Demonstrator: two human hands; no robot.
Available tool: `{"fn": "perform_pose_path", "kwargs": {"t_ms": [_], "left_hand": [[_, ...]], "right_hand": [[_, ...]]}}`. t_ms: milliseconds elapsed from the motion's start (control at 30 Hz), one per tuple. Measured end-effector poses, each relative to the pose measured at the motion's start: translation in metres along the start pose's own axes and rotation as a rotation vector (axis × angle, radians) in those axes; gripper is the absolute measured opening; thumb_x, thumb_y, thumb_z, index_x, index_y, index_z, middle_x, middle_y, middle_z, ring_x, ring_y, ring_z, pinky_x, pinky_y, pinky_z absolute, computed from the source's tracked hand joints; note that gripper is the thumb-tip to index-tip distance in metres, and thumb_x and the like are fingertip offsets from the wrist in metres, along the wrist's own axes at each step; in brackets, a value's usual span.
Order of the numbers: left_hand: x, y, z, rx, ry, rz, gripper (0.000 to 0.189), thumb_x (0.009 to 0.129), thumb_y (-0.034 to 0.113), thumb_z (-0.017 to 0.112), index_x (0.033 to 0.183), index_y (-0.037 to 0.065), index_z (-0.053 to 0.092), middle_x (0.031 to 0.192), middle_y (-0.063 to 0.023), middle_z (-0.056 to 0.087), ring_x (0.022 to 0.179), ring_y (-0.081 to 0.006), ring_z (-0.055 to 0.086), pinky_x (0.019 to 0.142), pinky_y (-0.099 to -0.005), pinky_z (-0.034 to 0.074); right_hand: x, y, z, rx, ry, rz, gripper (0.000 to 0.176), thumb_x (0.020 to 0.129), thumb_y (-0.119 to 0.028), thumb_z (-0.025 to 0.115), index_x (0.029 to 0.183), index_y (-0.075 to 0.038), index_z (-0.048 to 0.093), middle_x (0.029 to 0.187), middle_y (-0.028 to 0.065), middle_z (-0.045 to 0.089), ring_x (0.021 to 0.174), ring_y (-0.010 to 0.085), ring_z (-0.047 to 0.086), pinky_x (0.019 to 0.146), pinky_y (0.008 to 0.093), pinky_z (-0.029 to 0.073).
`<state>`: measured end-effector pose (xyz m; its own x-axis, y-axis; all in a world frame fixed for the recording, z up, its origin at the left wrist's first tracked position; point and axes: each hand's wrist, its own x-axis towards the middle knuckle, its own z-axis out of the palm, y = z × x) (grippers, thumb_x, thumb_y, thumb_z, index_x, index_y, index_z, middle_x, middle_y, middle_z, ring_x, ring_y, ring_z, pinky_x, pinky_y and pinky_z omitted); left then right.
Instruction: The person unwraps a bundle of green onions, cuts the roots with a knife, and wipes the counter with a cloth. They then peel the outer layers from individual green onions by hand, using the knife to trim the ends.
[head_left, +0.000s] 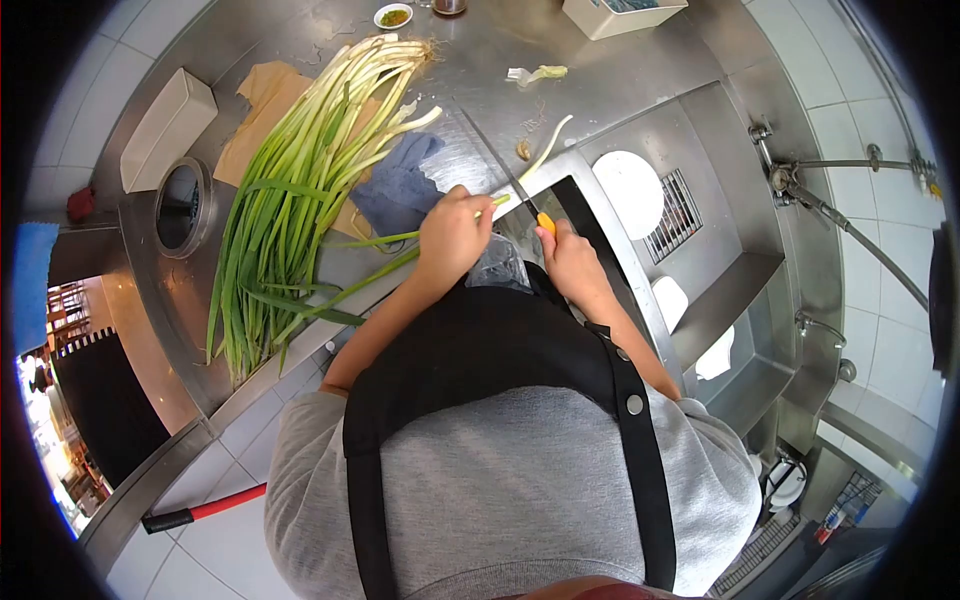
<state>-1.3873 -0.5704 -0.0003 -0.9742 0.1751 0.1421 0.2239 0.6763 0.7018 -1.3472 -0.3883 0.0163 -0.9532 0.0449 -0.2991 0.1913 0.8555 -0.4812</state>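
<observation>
My left hand (455, 235) is closed around a green onion (545, 155), whose pale end sticks out beyond the knife and whose green leaves trail to the left. In my right hand (578, 265) is a knife (490, 147) with a yellow handle, its dark blade pointing up and left and crossing the onion in this view. A large pile of green onions (290, 200) lies left of my hands, roots at the far end. Beside it sits a crumpled blue-grey cloth (400, 178). Clear plastic (498, 262) shows between my wrists.
Trimmed scraps (537, 74) lie on the steel counter near a small sauce bowl (393, 16). Brown paper (262, 105) is partly under the onions. A beige bin (170, 130) stands left. At right, a sink holds a round white item (628, 193) below a faucet (785, 180).
</observation>
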Motion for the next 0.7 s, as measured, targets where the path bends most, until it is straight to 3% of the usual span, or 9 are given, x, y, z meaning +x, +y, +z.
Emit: {"fn": "perform_pose_path", "kwargs": {"t_ms": [100,167,233,333,400,433,500,633,700], "left_hand": [[0.006,-0.015,-0.027,0.039,0.067,-0.059,0.015,0.081,0.02,0.062,0.086,0.008,0.069,0.075,-0.0138,0.057,0.069,-0.0314,0.059,0.062,-0.0404,0.046],[0.019,-0.044,-0.043,0.118,0.268,-0.039,0.011,0.08,0.019,0.061,0.08,0.011,0.068,0.076,-0.0125,0.057,0.072,-0.0324,0.058,0.063,-0.0413,0.047],[0.033,-0.076,-0.058,0.191,0.385,-0.019,0.012,0.08,0.019,0.061,0.086,0.011,0.067,0.079,-0.0135,0.058,0.072,-0.0329,0.058,0.064,-0.0417,0.047],[0.061,-0.097,-0.075,0.339,0.38,-0.135,0.016,0.078,0.02,0.063,0.091,0.01,0.066,0.084,-0.0151,0.06,0.076,-0.0334,0.059,0.065,-0.0414,0.047],[0.072,-0.102,-0.072,0.698,0.647,0.05,0.021,0.076,0.022,0.066,0.091,0.008,0.066,0.087,-0.0163,0.061,0.079,-0.0345,0.059,0.067,-0.0414,0.048],[0.074,-0.098,-0.067,0.697,0.656,0.053,0.021,0.076,0.022,0.066,0.091,0.008,0.066,0.087,-0.0163,0.061,0.079,-0.0345,0.059,0.067,-0.0414,0.048],[0.076,-0.076,-0.044,0.479,0.554,0.217,0.025,0.074,0.024,0.069,0.09,0.006,0.065,0.087,-0.0167,0.061,0.083,-0.0356,0.059,0.069,-0.0423,0.048],[0.078,-0.038,0.018,0.107,-0.076,-0.107,0.027,0.073,0.027,0.07,0.086,0.005,0.065,0.088,-0.0154,0.064,0.084,-0.0327,0.061,0.072,-0.0399,0.049],[0.086,-0.048,0.055,0.141,-0.122,-0.008,0.028,0.072,0.03,0.071,0.083,0.005,0.064,0.085,-0.0159,0.064,0.081,-0.0339,0.062,0.069,-0.041,0.05]], "right_hand": [[0.0,0.002,-0.003,0.033,0.016,-0.002,0.043,0.092,-0.039,0.044,0.097,0.003,0.052,0.071,0.0283,0.06,0.072,0.0469,0.059,0.065,0.0524,0.047],[0.006,0.001,-0.014,0.057,0.028,-0.028,0.043,0.092,-0.04,0.045,0.099,0.002,0.052,0.072,0.0278,0.06,0.073,0.0462,0.059,0.065,0.0521,0.046],[0.017,-0.011,-0.042,0.131,0.12,0.026,0.044,0.09,-0.043,0.048,0.101,-0.001,0.054,0.074,0.0262,0.061,0.075,0.0438,0.06,0.066,0.0505,0.046],[0.066,0.0,-0.067,0.057,0.367,-0.094,0.042,0.086,-0.041,0.054,0.102,-0.003,0.055,0.081,0.0242,0.062,0.078,0.0406,0.061,0.065,0.048,0.047],[0.115,0.018,-0.07,-0.066,0.511,-0.169,0.041,0.083,-0.04,0.058,0.102,-0.004,0.056,0.086,0.022,0.063,0.08,0.0392,0.061,0.067,0.0465,0.048],[0.136,0.025,-0.068,-0.131,0.552,-0.171,0.04,0.082,-0.04,0.06,0.102,-0.005,0.056,0.089,0.0208,0.063,0.082,0.0386,0.061,0.069,0.0459,0.048],[0.17,0.04,-0.057,-0.138,0.567,-0.136,0.041,0.081,-0.04,0.061,0.102,-0.005,0.056,0.091,0.0202,0.063,0.083,0.0385,0.061,0.07,0.0457,0.049],[0.186,0.051,-0.035,-0.115,0.569,-0.034,0.044,0.08,-0.042,0.062,0.103,-0.006,0.056,0.095,0.0202,0.062,0.086,0.0391,0.06,0.072,0.0464,0.049],[0.177,0.045,-0.028,-0.091,0.582,-0.054,0.044,0.08,-0.042,0.061,0.105,-0.006,0.055,0.096,0.0206,0.062,0.087,0.0397,0.06,0.073,0.0464,0.048]]}}
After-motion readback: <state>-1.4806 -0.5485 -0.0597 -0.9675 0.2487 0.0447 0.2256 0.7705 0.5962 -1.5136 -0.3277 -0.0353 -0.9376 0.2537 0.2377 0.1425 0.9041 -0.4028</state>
